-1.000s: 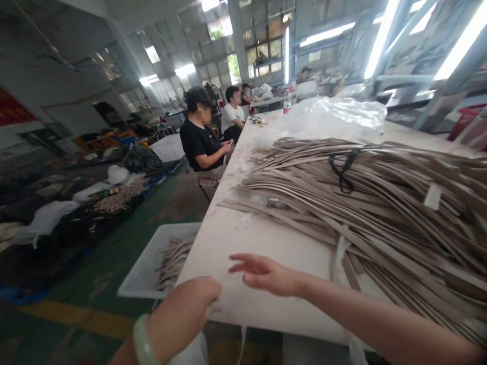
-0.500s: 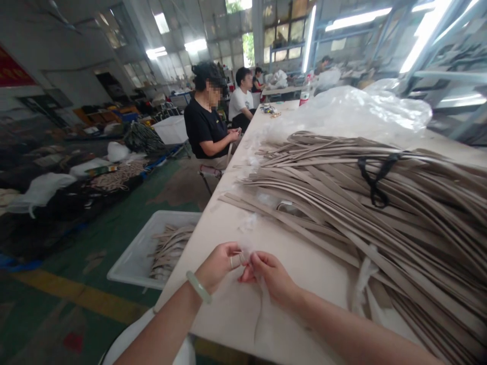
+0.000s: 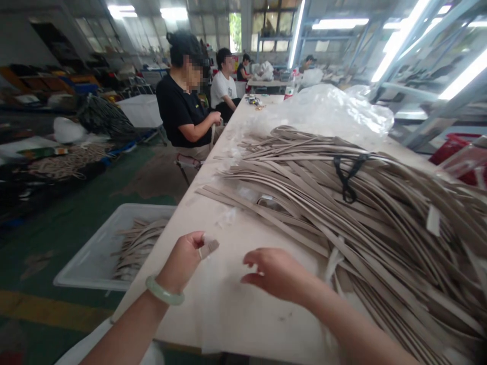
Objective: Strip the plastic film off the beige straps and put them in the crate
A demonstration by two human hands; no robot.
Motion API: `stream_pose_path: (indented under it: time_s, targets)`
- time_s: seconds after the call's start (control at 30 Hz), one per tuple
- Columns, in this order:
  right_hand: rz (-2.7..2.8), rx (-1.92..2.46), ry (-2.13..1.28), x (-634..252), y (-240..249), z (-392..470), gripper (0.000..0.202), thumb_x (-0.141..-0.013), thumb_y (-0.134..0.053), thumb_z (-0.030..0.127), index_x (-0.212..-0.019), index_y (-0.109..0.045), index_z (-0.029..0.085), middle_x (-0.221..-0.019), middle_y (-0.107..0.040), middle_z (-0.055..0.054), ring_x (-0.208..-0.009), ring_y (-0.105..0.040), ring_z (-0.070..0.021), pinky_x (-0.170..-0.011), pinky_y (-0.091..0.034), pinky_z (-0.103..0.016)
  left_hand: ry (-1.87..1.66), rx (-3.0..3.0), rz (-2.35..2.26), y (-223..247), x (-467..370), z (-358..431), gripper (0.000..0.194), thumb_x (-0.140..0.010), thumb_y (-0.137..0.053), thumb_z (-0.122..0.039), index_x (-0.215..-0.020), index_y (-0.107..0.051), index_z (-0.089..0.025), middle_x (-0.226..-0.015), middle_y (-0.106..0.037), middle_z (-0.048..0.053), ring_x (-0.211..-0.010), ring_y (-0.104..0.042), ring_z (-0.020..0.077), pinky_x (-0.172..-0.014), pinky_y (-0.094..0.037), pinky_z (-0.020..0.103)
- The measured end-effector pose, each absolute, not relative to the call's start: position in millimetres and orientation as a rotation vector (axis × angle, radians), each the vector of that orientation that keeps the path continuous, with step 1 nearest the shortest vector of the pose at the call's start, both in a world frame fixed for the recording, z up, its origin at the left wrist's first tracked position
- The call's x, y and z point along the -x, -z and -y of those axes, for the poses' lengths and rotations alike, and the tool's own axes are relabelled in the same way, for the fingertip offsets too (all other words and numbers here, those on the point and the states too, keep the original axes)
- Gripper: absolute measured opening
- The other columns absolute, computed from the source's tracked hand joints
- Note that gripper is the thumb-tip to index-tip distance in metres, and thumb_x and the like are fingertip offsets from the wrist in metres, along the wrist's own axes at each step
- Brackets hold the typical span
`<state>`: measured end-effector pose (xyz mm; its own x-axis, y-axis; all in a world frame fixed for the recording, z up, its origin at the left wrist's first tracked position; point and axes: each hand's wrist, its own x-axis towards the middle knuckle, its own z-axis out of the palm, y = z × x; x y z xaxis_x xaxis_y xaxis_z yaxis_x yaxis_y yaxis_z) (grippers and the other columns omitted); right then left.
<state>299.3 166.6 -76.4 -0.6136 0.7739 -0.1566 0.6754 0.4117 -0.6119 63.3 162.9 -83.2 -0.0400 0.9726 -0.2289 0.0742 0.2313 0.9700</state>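
Note:
My left hand, with a pale green bangle on its wrist, is closed over the table near its left edge. From its fingertips sticks out a short grey-brown strap end. A whitish, see-through strip hangs below it toward the front edge; whether it is joined to the strap I cannot tell. My right hand is apart from it, thumb and fingers parted with nothing between them. Right of it lies a big bundle of grey-brown straps, with a black tie across it.
Clear plastic sheeting and a bottle lie farther along the table. On the floor at left stands a white bin holding straps. A co-worker in black sits by the table's left side. A red basket is at right.
My hands have separated. The right hand has let go and opened, while the left keeps hold of the strap end. The view has turned a little to the right.

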Motion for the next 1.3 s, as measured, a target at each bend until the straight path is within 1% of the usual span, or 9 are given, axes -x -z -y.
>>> stream_pose_path:
  time_s: [0.13,0.27,0.37,0.6,0.77,0.9,1.07,1.2,1.3]
  targets:
    - [2.526,2.1,-0.176,-383.0,62.3,-176.5,0.015,-0.084,-0.065,0.028,-0.093,-0.064,0.016,-0.098,-0.067,-0.01,-0.088,-0.066,-0.0244,-0.067,-0.04,-0.029,-0.977,-1.572,-1.445,71.2,-66.8,-156.8,0.039,-0.068,-0.077,-0.04,-0.053,-0.052,-0.015,-0.059,-0.045,-0.004,-0.06,-0.041,0.0104,-0.058,-0.033,0.022]
    - [2.573,2.259,-0.023,-423.1,88.4,-168.8,0.015,-0.083,-0.051,0.01,-0.091,-0.062,0.016,-0.098,-0.065,-0.01,-0.082,-0.067,-0.0214,-0.06,-0.036,-0.028,-0.97,-1.846,-1.389,70.0,-73.5,-150.4,0.035,-0.078,-0.07,-0.04,-0.057,-0.055,-0.015,-0.062,-0.048,-0.002,-0.061,-0.044,0.0117,-0.058,-0.033,0.024]
    - [2.564,2.196,0.035,-423.1,98.0,-167.6,0.016,-0.083,-0.049,0.01,-0.082,-0.063,0.016,-0.091,-0.066,-0.01,-0.082,-0.066,-0.0222,-0.063,-0.037,-0.03,-0.984,-1.959,-1.359,70.3,-74.9,-146.8,0.036,-0.081,-0.068,-0.042,-0.059,-0.056,-0.015,-0.063,-0.047,-0.001,-0.061,-0.042,0.012,-0.058,-0.032,0.024]
    - [2.453,1.604,-0.56,-386.6,69.2,-195.6,0.034,-0.083,-0.062,0.039,-0.055,-0.064,0.019,-0.056,-0.059,-0.003,-0.056,-0.051,-0.0147,-0.055,-0.031,-0.028,-0.97,-2.125,-1.258,70.2,-72.4,-141.3,0.039,-0.084,-0.068,-0.036,-0.058,-0.047,-0.016,-0.065,-0.045,-0.002,-0.063,-0.042,0.0109,-0.061,-0.031,0.023]
    - [1.475,1.115,-1.371,-332.6,59.1,-212.0,0.034,-0.074,-0.071,0.052,-0.07,-0.066,0.018,-0.061,-0.061,-0.001,-0.047,-0.041,-0.0092,-0.044,-0.027,-0.023,-0.937,-2.016,-1.219,76.2,-71.6,-142.1,0.033,-0.08,-0.071,-0.032,-0.058,-0.054,-0.014,-0.064,-0.047,-0.002,-0.062,-0.044,0.0105,-0.061,-0.033,0.023]
    - [0.847,0.951,-1.423,-300.9,76.4,-229.3,0.046,-0.064,-0.076,0.06,-0.077,-0.056,0.021,-0.06,-0.058,0.004,-0.039,-0.032,-0.0053,-0.037,-0.023,-0.021,-0.903,-1.754,-1.201,79.7,-73.1,-145.1,0.028,-0.074,-0.076,-0.03,-0.058,-0.059,-0.014,-0.066,-0.052,0.0,-0.064,-0.048,0.0115,-0.06,-0.035,0.023]
    - [0.833,1.007,-1.367,-279.4,113.3,-232.8,0.048,-0.07,-0.069,0.065,-0.075,-0.053,0.02,-0.058,-0.056,0.003,-0.043,-0.04,-0.0081,-0.042,-0.031,-0.022,-0.766,-1.226,-0.986,94.1,-92.1,-145.0,0.033,-0.061,-0.084,-0.04,-0.065,-0.065,-0.013,-0.117,-0.061,0.011,-0.102,-0.058,0.023,-0.083,-0.045,0.029]
    - [0.881,1.042,-1.259,-276.6,126.5,-233.2,0.043,-0.08,-0.061,0.06,-0.072,-0.053,0.019,-0.062,-0.057,0.002,-0.051,-0.043,-0.0089,-0.05,-0.036,-0.022,-0.479,-0.994,-0.757,104.6,-116.9,-135.1,0.046,-0.057,-0.084,-0.053,-0.077,-0.071,-0.014,-0.093,-0.069,0.008,-0.088,-0.062,0.0209,-0.083,-0.046,0.031]
    - [0.955,1.047,-1.248,-283.1,127.0,-238.0,0.043,-0.086,-0.051,0.062,-0.076,-0.053,0.02,-0.066,-0.057,0.003,-0.056,-0.047,-0.0089,-0.055,-0.039,-0.021,-0.437,-1.025,-0.793,108.7,-124.6,-130.1,0.046,-0.052,-0.086,-0.053,-0.063,-0.065,-0.013,-0.065,-0.062,0.002,-0.065,-0.056,0.0142,-0.069,-0.045,0.027]
